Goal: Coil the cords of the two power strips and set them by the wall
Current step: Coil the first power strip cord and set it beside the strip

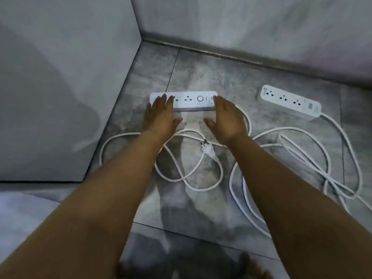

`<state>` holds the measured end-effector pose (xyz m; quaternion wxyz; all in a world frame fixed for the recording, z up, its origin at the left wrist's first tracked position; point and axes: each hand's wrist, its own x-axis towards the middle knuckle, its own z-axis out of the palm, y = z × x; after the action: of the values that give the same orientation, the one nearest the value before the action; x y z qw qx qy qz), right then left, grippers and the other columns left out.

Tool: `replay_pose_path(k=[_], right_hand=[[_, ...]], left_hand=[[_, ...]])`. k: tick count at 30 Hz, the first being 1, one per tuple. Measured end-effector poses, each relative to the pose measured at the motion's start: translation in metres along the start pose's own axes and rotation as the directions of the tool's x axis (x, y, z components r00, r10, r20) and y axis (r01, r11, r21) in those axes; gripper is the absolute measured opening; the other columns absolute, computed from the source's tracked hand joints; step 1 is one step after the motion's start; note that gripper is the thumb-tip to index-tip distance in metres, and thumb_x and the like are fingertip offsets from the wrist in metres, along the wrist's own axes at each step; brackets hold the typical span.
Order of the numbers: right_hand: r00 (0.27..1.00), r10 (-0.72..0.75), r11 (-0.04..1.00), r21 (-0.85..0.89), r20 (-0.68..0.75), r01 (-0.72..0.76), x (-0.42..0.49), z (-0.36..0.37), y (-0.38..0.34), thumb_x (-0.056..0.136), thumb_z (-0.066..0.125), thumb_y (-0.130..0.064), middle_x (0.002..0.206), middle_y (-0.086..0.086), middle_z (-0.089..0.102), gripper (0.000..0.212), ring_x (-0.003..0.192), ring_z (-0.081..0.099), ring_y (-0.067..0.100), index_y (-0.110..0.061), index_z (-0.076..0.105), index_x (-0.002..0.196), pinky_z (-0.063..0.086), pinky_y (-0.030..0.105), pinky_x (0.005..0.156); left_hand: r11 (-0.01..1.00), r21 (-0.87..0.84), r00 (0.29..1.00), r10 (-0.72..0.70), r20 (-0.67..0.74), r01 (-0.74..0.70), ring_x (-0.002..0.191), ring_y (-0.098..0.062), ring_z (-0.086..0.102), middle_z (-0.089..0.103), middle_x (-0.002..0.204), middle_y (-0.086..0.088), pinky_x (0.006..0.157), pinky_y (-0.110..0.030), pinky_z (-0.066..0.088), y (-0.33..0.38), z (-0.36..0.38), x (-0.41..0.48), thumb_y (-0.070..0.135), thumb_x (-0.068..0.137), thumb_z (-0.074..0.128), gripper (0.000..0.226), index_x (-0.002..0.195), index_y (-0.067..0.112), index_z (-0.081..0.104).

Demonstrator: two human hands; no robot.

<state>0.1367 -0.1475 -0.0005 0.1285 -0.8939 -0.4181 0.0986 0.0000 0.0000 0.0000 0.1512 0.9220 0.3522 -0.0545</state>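
Note:
A white power strip (191, 100) lies flat on the grey tiled floor, parallel to the far wall. My left hand (161, 115) rests its fingertips on the strip's left end, fingers spread. My right hand (226, 115) touches the strip's right end, fingers apart. Neither hand grips anything. The strip's white cord (193, 174) loops loosely on the floor under my forearms, and its plug (208, 150) lies between my wrists. A second white power strip (289, 101) lies to the right, its cord (314, 156) sprawled in tangled loops.
A grey wall with a baseboard (231, 55) runs along the back. A tall grey panel (66, 87) closes off the left side and meets the wall in a corner. My toes (247, 266) show at the bottom edge.

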Motion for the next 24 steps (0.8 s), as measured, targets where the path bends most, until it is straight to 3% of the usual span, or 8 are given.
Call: replay_pose_path(k=[5,10,12,15,18,24], right_hand=[[0.988,-0.074,0.991,-0.104,0.135,0.089,0.041,0.003,0.007,0.087,0.065,-0.047,0.163,0.007,0.016,0.092,0.149,0.018,0.026,-0.016,0.012,0.156,0.018,0.043,0.121],[0.963,-0.067,0.987,-0.125,0.262,0.103,0.066,0.011,0.016,0.087,0.065,-0.045,0.163,0.006,0.013,0.094,0.147,0.023,0.026,-0.015,0.008,0.156,0.023,0.039,0.119],[0.972,-0.064,0.994,-0.076,0.227,0.083,0.068,0.016,0.015,0.089,0.065,-0.034,0.159,0.008,0.023,0.085,0.138,0.036,0.03,-0.012,0.017,0.155,0.031,0.038,0.111],[0.988,-0.085,0.995,-0.049,0.131,0.092,0.074,0.018,0.018,0.087,0.067,-0.028,0.146,0.011,0.041,0.07,0.123,0.048,0.032,-0.011,0.035,0.146,0.039,0.039,0.099],[0.988,-0.119,0.992,-0.036,0.095,0.123,0.075,0.013,0.023,0.082,0.073,-0.028,0.137,0.01,0.047,0.067,0.114,0.051,0.033,-0.012,0.042,0.138,0.043,0.041,0.092],[0.991,-0.128,0.987,0.09,-0.046,0.132,0.067,-0.027,0.016,0.075,0.076,-0.021,0.131,0.011,0.047,0.061,0.098,0.058,0.037,-0.012,0.048,0.129,0.046,0.038,0.076]], left_hand=[[0.997,0.066,0.997,-0.048,0.058,0.045,0.15,-0.028,0.003,0.004,0.163,-0.009,0.121,-0.049,0.005,-0.016,0.007,0.03,0.05,0.092,0.055,0.085,0.154,0.017,0.009],[0.998,0.067,0.997,-0.019,0.071,0.015,0.148,-0.033,0.009,0.014,0.161,-0.012,0.119,-0.051,0.009,-0.029,0.013,0.05,0.046,0.087,0.065,0.092,0.154,0.014,0.01],[0.999,0.035,1.0,-0.002,0.021,0.001,0.14,-0.034,0.026,0.031,0.152,-0.016,0.115,-0.046,0.022,-0.029,0.013,0.055,0.039,0.085,0.069,0.088,0.152,0.009,0.02],[0.999,0.026,0.999,0.033,-0.043,-0.032,0.124,-0.036,0.04,0.045,0.135,-0.019,0.096,-0.042,0.037,-0.029,0.011,0.058,0.034,0.08,0.075,0.077,0.141,0.005,0.039],[0.995,0.071,0.991,0.073,-0.109,-0.065,0.118,-0.036,0.042,0.048,0.129,-0.018,0.087,-0.042,0.038,-0.027,0.006,0.055,0.036,0.079,0.075,0.07,0.135,0.006,0.045],[0.999,0.026,0.966,0.047,-0.254,-0.041,0.12,-0.037,0.042,0.046,0.133,-0.019,0.09,-0.043,0.038,-0.004,-0.036,0.041,0.03,0.075,0.078,0.071,0.134,0.007,0.046]])
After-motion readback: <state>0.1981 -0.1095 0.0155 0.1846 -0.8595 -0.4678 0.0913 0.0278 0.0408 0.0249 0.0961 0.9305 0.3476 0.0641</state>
